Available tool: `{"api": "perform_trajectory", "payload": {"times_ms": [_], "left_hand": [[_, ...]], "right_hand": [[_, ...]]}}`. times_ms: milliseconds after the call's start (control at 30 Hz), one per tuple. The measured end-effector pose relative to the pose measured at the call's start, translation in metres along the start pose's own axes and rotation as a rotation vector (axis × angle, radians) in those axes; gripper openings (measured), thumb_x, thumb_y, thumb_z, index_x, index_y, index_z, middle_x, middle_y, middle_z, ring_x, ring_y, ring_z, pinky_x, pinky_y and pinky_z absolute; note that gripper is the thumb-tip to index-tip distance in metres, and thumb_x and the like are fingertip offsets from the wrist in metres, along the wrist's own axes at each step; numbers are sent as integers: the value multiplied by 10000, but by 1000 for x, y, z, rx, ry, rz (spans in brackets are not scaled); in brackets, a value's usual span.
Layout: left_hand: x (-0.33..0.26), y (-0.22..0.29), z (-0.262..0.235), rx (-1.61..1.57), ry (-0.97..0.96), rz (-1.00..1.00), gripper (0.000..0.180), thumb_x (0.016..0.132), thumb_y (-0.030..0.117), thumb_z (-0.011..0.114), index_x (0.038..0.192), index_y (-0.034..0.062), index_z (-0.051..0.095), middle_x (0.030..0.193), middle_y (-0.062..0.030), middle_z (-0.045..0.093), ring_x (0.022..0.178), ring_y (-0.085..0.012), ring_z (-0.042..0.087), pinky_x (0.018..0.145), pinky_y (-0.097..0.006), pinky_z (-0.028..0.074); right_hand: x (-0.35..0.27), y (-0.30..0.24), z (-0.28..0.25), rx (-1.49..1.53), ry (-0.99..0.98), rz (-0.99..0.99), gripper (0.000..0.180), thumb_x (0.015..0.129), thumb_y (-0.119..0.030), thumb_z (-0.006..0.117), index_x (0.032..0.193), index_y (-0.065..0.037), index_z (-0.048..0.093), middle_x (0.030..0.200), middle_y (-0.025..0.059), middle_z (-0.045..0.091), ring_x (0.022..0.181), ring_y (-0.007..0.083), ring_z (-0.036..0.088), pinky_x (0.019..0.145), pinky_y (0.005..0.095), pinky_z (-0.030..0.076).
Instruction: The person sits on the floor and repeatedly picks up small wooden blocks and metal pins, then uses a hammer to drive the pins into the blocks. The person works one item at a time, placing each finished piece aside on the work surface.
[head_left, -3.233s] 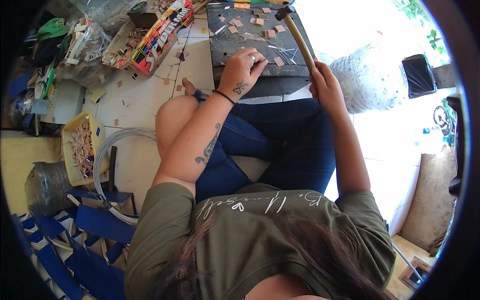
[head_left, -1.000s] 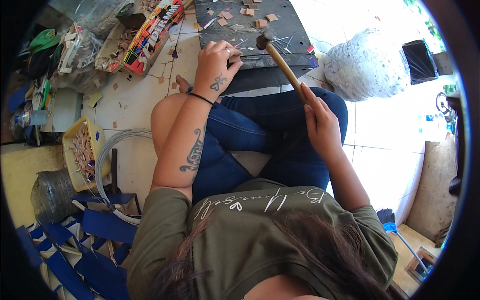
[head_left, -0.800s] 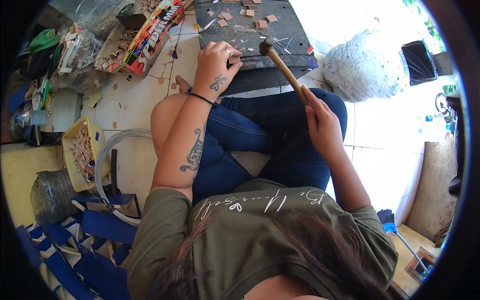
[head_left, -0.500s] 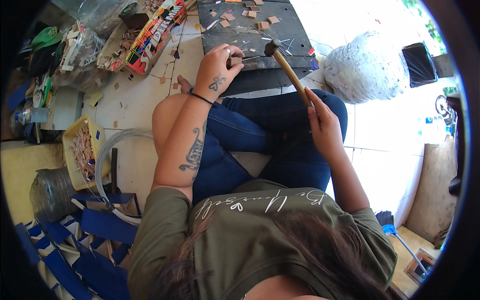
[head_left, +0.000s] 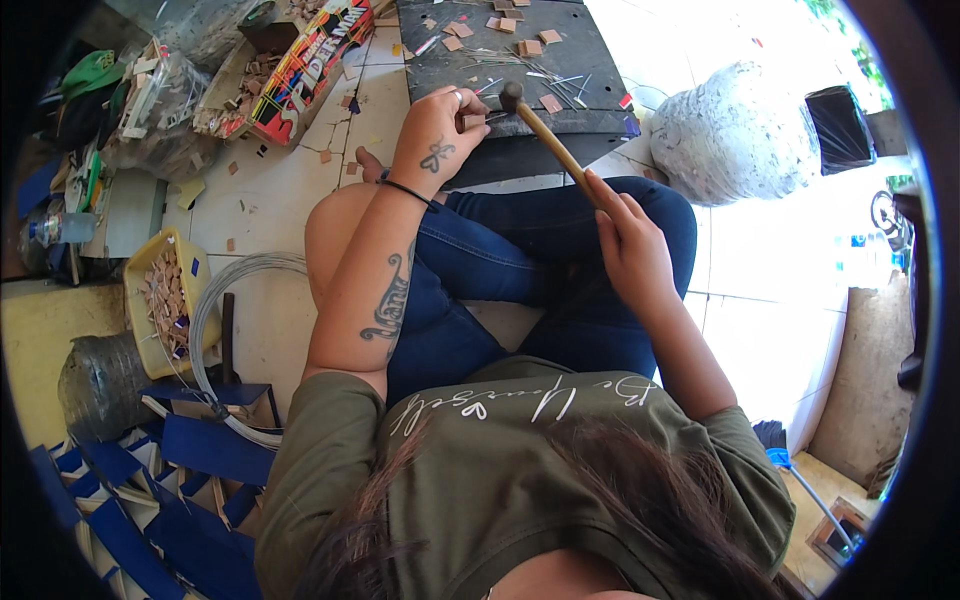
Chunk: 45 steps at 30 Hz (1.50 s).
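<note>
A person is sitting cross-legged on a pale tiled floor [head_left: 270, 200], wearing blue jeans and a green shirt. A dark board [head_left: 500, 50] is lying flat on the floor just past the knees. Small tan squares and thin nails are lying all over the top of the board.

To the right of the board, a big grey lumpy bag [head_left: 735, 130] is sitting on the floor. A black bin [head_left: 843, 125] is standing just beside it, at its right.

On the left side of the floor, a grey wire coil [head_left: 215, 330] is lying near a yellow basket [head_left: 140, 290] full of little tan pieces. A bright printed box [head_left: 305, 65] is lying near the left edge of the board. Blue strips [head_left: 190, 450] are piling up at the lower left.

The right hand [head_left: 630, 245] is wrapping around the wooden handle of a hammer [head_left: 548, 140], down near its end. The fingers are closing tight on the handle. The hammer's dark head is resting low at the near edge of the board, just beside the other hand.

The left hand [head_left: 440, 135] is resting on the near edge of the board. Its fingertips are pinching a small tan square [head_left: 473, 122] and pressing it down on the board. The hammer head is sitting right next to this square. I cannot tell if they are touching.
</note>
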<state>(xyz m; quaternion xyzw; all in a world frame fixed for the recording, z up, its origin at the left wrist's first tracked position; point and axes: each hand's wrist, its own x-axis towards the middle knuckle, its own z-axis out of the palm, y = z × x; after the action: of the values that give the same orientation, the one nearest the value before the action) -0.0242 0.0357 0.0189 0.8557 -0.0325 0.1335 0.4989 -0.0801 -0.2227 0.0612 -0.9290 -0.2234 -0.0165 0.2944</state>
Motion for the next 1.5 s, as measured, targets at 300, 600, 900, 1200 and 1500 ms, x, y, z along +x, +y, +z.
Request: {"api": "perform_trajectory", "payload": {"times_ms": [300,600,900,1200,1500], "left_hand": [[2,-4,1,-14,-10,-18,195,687,33,763,854,-17,677,830,-129,655,693,-213,641,644,-295,505],[1,-1,0,150,6,45,194,702,84,762,864,5,692,859,-101,646,735,-236,633,670,-322,512],[-29,49,17,-215,-147,219,350,826,279,716,1084,46,674,871,-73,652,748,-185,596,685,-307,493],[-73,83,37,-569,-501,-135,175,885,151,678,963,-6,678,824,-24,668,759,-62,613,671,-209,478],[-74,46,19,-560,-301,-77,62,891,63,646,918,9,661,808,-14,646,737,-64,602,682,-199,488]], "right_hand": [[-1,12,0,2,3,23,480,934,-66,502,1393,-202,467,827,134,548,702,315,598,658,400,482],[12,17,-8,496,-77,299,384,983,-118,446,1365,-83,474,795,71,530,573,162,528,514,273,438],[31,-10,-34,1423,-161,336,401,1020,-190,349,1349,31,413,822,25,460,504,42,396,423,185,356],[34,-34,-28,1474,-114,253,431,1017,-183,331,1375,56,360,845,33,453,482,31,374,405,180,346],[37,-15,-30,1438,10,218,391,1018,-171,354,1344,32,429,882,64,500,552,80,448,480,215,403]]}}
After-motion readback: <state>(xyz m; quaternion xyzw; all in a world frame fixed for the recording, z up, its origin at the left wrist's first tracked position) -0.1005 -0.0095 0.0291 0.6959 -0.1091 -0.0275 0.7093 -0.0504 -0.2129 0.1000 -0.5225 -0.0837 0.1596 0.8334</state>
